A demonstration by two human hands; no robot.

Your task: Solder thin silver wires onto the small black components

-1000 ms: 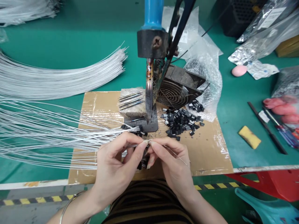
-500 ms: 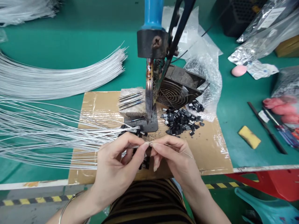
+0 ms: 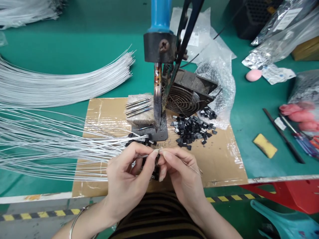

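Thumb and forefinger of my left hand (image 3: pixel 133 176) are pinched on a wire end at the middle, just in front of the soldering iron tip (image 3: pixel 157 124). My right hand (image 3: pixel 183 171) pinches right beside it, the fingertips almost touching. Thin wires (image 3: pixel 193 167) stick out behind the right fingers. What lies between the fingertips is mostly covered. Long silvery-white wires (image 3: pixel 97 146) run in from the left, some with small black pieces (image 3: pixel 147 141) at their ends. More black pieces show below the left fingers.
The blue-handled soldering iron (image 3: pixel 160 16) hangs tip down from a bracket. Behind it leans a dark fan (image 3: pixel 185 99). A pile of small black parts (image 3: pixel 193 129) lies on the cardboard (image 3: pixel 219 166). Spare tips (image 3: pixel 138 108) rest on a block; a yellow sponge (image 3: pixel 265 145) is at right.
My right hand has shifted slightly left and turned, and the thin wires behind it now angle further down. My left hand has barely moved. The whole view has shifted slightly.
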